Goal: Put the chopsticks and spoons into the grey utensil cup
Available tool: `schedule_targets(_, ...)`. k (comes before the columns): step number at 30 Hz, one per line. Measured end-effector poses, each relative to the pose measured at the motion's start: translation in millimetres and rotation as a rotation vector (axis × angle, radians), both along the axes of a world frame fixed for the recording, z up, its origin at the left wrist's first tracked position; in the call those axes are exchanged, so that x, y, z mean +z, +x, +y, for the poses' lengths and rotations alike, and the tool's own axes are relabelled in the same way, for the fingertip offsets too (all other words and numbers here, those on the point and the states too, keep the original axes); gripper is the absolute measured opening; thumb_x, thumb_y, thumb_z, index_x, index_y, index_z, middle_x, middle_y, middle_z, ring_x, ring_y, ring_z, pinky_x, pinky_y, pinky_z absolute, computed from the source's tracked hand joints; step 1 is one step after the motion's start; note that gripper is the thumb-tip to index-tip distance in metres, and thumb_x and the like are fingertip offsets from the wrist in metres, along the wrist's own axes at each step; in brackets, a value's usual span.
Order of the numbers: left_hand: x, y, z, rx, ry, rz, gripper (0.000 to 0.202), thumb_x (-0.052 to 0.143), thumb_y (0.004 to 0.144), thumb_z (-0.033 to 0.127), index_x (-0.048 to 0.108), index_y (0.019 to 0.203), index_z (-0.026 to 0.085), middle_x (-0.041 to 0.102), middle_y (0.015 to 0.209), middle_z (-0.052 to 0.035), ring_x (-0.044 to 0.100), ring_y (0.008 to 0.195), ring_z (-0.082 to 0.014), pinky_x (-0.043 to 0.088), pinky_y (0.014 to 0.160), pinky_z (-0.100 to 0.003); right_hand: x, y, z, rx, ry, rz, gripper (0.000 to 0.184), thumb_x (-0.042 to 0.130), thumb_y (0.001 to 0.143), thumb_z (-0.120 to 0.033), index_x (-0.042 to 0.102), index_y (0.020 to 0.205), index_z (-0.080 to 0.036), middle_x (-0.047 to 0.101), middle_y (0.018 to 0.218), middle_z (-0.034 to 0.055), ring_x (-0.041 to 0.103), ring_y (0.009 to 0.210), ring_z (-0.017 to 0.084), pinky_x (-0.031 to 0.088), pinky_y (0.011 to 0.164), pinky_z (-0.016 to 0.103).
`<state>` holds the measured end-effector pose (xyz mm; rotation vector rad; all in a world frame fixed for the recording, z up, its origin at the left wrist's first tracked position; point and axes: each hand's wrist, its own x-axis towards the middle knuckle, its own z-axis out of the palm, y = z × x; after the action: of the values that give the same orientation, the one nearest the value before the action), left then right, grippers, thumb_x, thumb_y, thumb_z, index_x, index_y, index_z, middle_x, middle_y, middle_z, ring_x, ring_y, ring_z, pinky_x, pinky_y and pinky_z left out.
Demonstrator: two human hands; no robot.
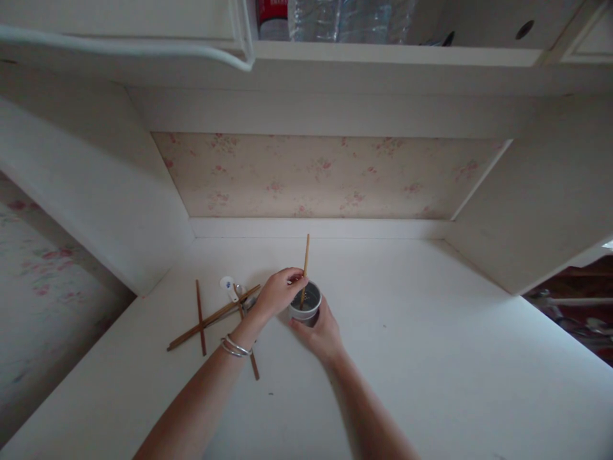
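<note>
My right hand (324, 332) is wrapped round a grey metal cup (303, 315) with holes in its bottom, which looks like a utensil holder. Between the fingers of my left hand (280, 291) is a light wooden chopstick (307, 252). It stands nearly upright, its lower end inside the cup. Left of the cup, several brown chopsticks (200, 319) lie crossed on the white tabletop (407, 358). Among them lies a white spoon (228, 285) with a blue mark, and other shiny utensils partly hidden behind my left hand.
A cabinet shelf (397, 54) with clear plastic bottles (340, 19) and a red can (272, 11) overhangs the tabletop. Side panels (502, 211) bound it left and right, with floral wallpaper (316, 176) at the back. A white cable (119, 46) hangs at the upper left.
</note>
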<state>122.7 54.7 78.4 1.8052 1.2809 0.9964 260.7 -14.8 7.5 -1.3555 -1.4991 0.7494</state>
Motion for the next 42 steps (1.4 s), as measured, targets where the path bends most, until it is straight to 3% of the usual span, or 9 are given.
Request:
schedule_targets(11,-12.6,-4.2,-0.3,-0.012,-0.056,-0.056,0.028,0.059,0.084,0.044,0.072,0.094,0.021,0.074,0.093,-0.0039,0.068,0.088,-0.0196,0.052,0.081,-0.028,4.5,-0.9,-2.8,0.015,0.021,-0.006,0.082,0.079,0.067,-0.038,0.042,0.140,-0.030,0.062,0.129,0.0064,0.060,0.116,0.030,0.050,0.097,0.046)
schedule_targets(17,-6.7,-6.0,-12.9,-0.011,-0.106,-0.165,0.038,0.059,0.085,0.048,0.068,0.107,0.019,0.071,0.109,-0.0064,0.065,0.104,-0.0218,0.050,0.094,-0.031,2.8,-0.2,-1.1,0.029,0.035,0.016,0.081,0.080,0.066,-0.038,0.043,0.138,-0.029,0.062,0.129,0.0065,0.060,0.116,0.030,0.050,0.096,0.046)
schedule_targets(22,-16.4,-9.3,-41.5,-0.094,-0.155,-0.337,0.066,0.065,0.081,0.048,0.047,0.136,0.018,0.054,0.139,-0.0107,0.052,0.127,-0.0244,0.042,0.107,-0.034,3.5,-0.7,-2.3,0.001,0.034,-0.004,0.079,0.080,0.066,-0.040,0.046,0.137,-0.029,0.065,0.124,0.0064,0.063,0.110,0.030,0.052,0.092,0.044)
schedule_targets(27,-36.6,-1.5,-55.0,-0.136,-0.135,-0.422,0.109,0.083,0.064,0.038,0.017,0.150,0.023,0.050,0.141,-0.0131,0.052,0.127,-0.0268,0.041,0.110,-0.041,-0.2,0.9,-2.8,0.051,0.085,0.002,0.071,0.075,0.071,-0.033,0.046,0.135,-0.026,0.062,0.128,0.0084,0.062,0.112,0.028,0.051,0.093,0.041)
schedule_targets(29,-40.9,2.3,-54.9,-0.105,-0.097,-0.391,0.106,0.085,0.062,0.033,0.022,0.147,0.021,0.052,0.138,-0.0140,0.052,0.127,-0.0270,0.039,0.111,-0.043,-2.8,0.9,-1.7,0.065,0.087,0.020,0.073,0.074,0.071,-0.029,0.044,0.136,-0.025,0.061,0.128,0.0092,0.062,0.113,0.028,0.051,0.094,0.041)
schedule_targets(33,-44.5,5.2,-54.9,-0.039,-0.010,-0.353,0.077,0.084,0.061,0.025,0.047,0.128,0.016,0.059,0.128,-0.0132,0.055,0.121,-0.0266,0.041,0.107,-0.042,-4.6,0.6,-0.8,0.108,0.104,0.041,0.073,0.074,0.070,-0.025,0.044,0.136,-0.022,0.058,0.132,0.0112,0.057,0.120,0.029,0.046,0.101,0.045)
schedule_targets(37,-44.6,5.0,-57.7,-0.056,-0.027,-0.418,0.069,0.084,0.062,0.023,0.051,0.123,0.017,0.062,0.122,-0.0109,0.059,0.114,-0.0237,0.045,0.102,-0.039,0.5,3.1,-11.2,0.165,0.070,0.171,0.082,0.073,0.069,-0.024,0.036,0.142,-0.024,0.052,0.139,0.0125,0.051,0.126,0.031,0.040,0.107,0.051)
schedule_targets(39,-44.2,5.9,-58.3,-0.046,-0.060,-0.444,0.070,0.084,0.062,0.022,0.051,0.124,0.018,0.063,0.121,-0.0098,0.061,0.111,-0.0224,0.047,0.100,-0.038,7.3,4.1,-23.0,0.084,0.120,0.296,0.084,0.069,0.070,-0.023,0.032,0.145,-0.028,0.047,0.144,0.0100,0.045,0.133,0.031,0.034,0.110,0.055)
schedule_targets(42,-42.3,7.5,-58.3,-0.039,-0.108,-0.488,0.073,0.085,0.058,0.018,0.052,0.123,0.017,0.065,0.118,-0.0091,0.063,0.105,-0.0209,0.050,0.094,-0.035,27.8,-0.2,-43.1,-0.180,0.387,0.436,0.066,0.062,0.071,-0.018,0.045,0.134,-0.030,0.051,0.136,0.0058,0.043,0.132,0.027,0.029,0.112,0.054)
